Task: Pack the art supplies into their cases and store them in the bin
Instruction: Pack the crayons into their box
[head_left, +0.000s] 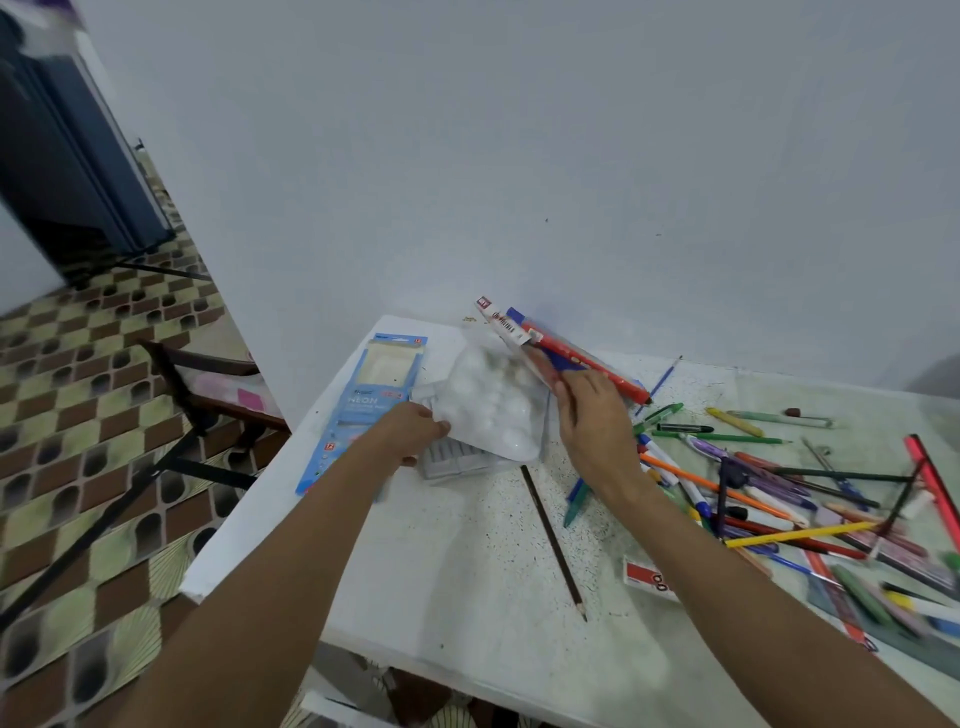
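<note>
Left hand (415, 434) pinches the near-left edge of a clear plastic tray (493, 410), lifted over the counter (467, 545); right hand (592, 415) curls its fingers (563, 389) around a clear pen pouch (550, 345) angled toward 11 o'clock; blue neon box (363, 410) lies flat at 9 o'clock of the tray; loose pens (779, 499) heap at 3 o'clock; a dark pencil (553, 540) lies alone at 6 o'clock.

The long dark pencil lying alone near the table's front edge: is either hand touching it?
No. The dark pencil lies by itself on the table, between both forearms, while the left hand and right hand work farther back.
</note>
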